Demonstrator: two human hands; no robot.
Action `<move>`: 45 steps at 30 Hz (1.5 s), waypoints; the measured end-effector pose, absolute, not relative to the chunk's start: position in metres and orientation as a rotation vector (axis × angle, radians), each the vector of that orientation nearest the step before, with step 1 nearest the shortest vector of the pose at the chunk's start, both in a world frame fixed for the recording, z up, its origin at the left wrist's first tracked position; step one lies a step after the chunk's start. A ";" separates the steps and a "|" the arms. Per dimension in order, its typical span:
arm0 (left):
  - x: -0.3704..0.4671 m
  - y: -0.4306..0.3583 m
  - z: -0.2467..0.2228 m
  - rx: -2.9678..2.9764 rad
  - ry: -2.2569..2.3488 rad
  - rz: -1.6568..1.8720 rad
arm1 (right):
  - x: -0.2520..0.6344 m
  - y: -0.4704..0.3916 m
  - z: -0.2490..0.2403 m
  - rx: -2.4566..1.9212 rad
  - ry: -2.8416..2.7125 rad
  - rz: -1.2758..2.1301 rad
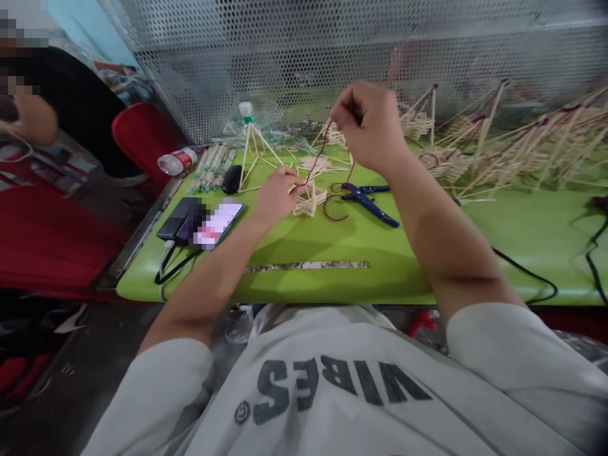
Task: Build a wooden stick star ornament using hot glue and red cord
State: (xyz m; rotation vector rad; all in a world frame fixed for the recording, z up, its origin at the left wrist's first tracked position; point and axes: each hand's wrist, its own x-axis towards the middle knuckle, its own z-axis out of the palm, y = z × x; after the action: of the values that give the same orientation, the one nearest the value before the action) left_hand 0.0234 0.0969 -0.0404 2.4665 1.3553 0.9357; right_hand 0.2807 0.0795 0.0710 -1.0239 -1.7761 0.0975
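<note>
The raised right hand (368,123) pinches a thin dark-purple cord (319,161) slanting down to the left hand (278,197), whose fingertips pinch it at a small star-shaped frame of pale sticks (310,201). Navy-handled pliers (370,204) lie just right of the frame, a pale stick pyramid (266,145) and lit phone (221,223) to its left; a narrow patterned strip (332,265) lies near the glossy lime-green table's (294,240) front edge, a grey perforated metal panel (237,38) behind.

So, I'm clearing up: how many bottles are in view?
2: red-labelled bottle lying at the left edge of the table; white-capped bottle at the back near the perforated screen. Others may be hidden.
</note>
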 end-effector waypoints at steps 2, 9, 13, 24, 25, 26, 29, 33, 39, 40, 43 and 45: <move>0.026 0.089 -0.037 2.401 1.291 1.004 | 0.275 0.064 0.085 -0.925 -1.834 0.135; 0.050 0.051 -0.026 2.232 1.182 1.174 | 0.257 0.000 0.122 -0.738 -1.902 0.172; 0.062 0.044 -0.039 2.182 1.011 1.295 | 0.261 -0.030 0.134 -0.869 -1.997 -0.036; 0.083 0.055 -0.080 1.902 0.352 1.384 | 0.278 -0.034 0.141 -0.713 -2.166 -0.307; 0.084 0.054 -0.080 1.898 0.359 1.421 | 0.277 -0.036 0.141 -0.724 -2.167 -0.281; 0.085 0.053 -0.081 1.888 0.376 1.457 | 0.276 -0.038 0.140 -0.738 -2.166 -0.248; 0.085 0.053 -0.082 1.834 0.460 1.524 | 0.274 -0.046 0.138 -0.799 -2.142 -0.114; 0.081 0.055 -0.083 1.805 0.520 1.563 | 0.273 -0.051 0.137 -0.904 -2.074 -0.111; 0.082 0.056 -0.084 1.823 0.536 1.558 | 0.270 -0.041 0.133 -0.881 -2.071 -0.286; 0.083 0.056 -0.085 1.827 0.523 1.536 | 0.268 -0.040 0.133 -0.874 -2.071 -0.283; 0.084 0.055 -0.090 1.846 0.496 1.479 | 0.261 -0.044 0.135 -0.908 -2.066 -0.242; 0.083 0.057 -0.092 1.870 0.530 1.448 | 0.256 -0.051 0.138 -0.977 -2.037 -0.153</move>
State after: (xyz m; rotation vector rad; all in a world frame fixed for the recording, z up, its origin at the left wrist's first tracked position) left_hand 0.0829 0.0565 -0.0917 1.8698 0.5297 1.4477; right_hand 0.2563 -0.0509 0.1382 -0.9772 -2.0369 -0.1531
